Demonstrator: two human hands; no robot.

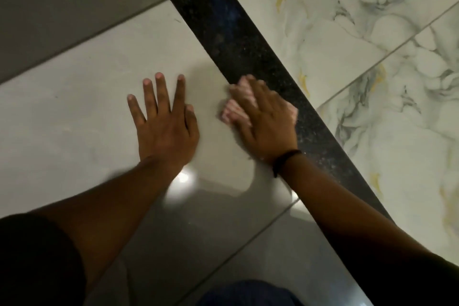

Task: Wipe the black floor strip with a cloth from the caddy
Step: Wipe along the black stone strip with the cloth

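The black speckled floor strip (238, 40) runs diagonally from the top centre down to the lower right. My right hand (265, 119) presses flat on a pink cloth (229, 110) that lies across the strip's left edge and the grey tile; the hand and cloth are motion-blurred. A dark band circles that wrist. My left hand (165, 119) lies flat on the grey tile with its fingers spread, a little left of the cloth, holding nothing. No caddy is in view.
Glossy grey floor tiles (74, 112) lie left of the strip, white marbled tiles (372, 32) right of it. A grey wall or panel (74, 7) rises at the top left. My knee in blue fabric (248, 293) shows at the bottom.
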